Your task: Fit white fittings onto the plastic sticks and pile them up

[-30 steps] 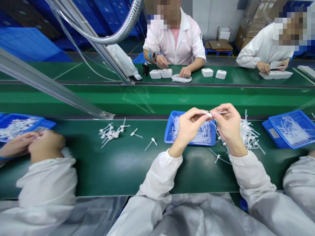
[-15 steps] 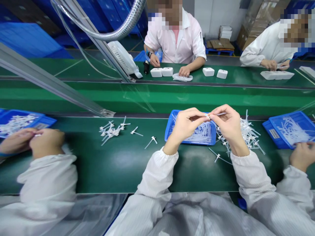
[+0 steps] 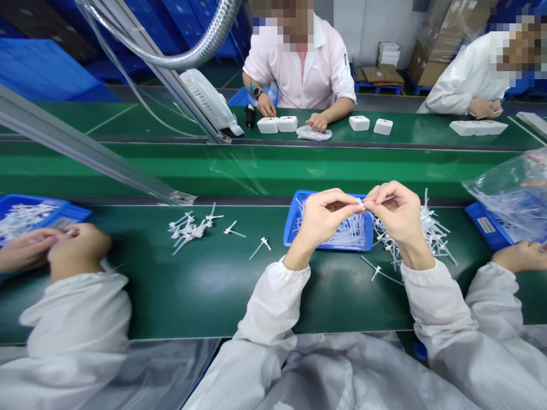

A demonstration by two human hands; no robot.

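My left hand (image 3: 321, 221) is closed in a pinch on a small white fitting (image 3: 361, 203). Close beside it, the fingertips of my right hand (image 3: 398, 215) pinch a thin translucent tube (image 3: 388, 198), whose far end shows past my fingers. Both hands meet above a blue tray (image 3: 328, 247) of loose translucent tubes (image 3: 352, 232). Whether the tube sits inside the fitting is hidden by my fingertips. Under and beyond my right hand lies a pile of white fittings with tubes on them (image 3: 432, 239). One such piece (image 3: 376, 271) lies nearer me.
Left on the green bench (image 3: 179, 302) lie a small heap of tubed fittings (image 3: 190, 229) and two single pieces. Co-workers' hands (image 3: 79, 245) work at both sides. At right, a clear bag of tubes (image 3: 517, 199) is over another blue tray (image 3: 487, 225). A metal post (image 3: 128, 171) slants across the left.
My hands hold nearly the same pose, with slightly more of the fitting showing. At right, a clear bag of tubes has come in over the neighbouring tray. The view has shifted slightly.
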